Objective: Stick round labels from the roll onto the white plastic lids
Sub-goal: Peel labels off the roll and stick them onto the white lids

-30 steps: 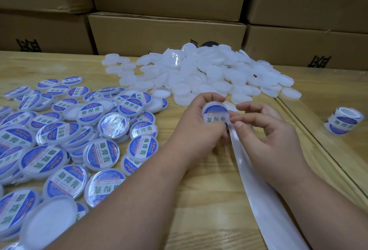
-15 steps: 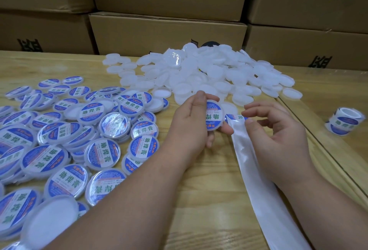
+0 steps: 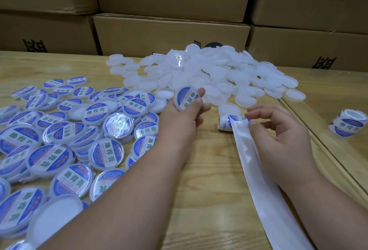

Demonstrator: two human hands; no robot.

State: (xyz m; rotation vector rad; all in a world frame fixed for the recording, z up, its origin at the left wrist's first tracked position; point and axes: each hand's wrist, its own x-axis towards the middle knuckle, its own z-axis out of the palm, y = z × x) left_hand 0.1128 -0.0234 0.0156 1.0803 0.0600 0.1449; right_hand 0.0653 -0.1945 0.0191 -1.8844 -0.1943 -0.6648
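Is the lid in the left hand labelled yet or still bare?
Labelled. The lid gripped by the left hand shows a blue and white round label across its face.

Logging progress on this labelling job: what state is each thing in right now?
Left hand: holds a labelled white plastic lid, tilted.
Right hand: pinches the working label roll, backing strip trailing.
Blank white lids pile: unlabelled.
Labelled lids pile: done.
Spare label roll: untouched.
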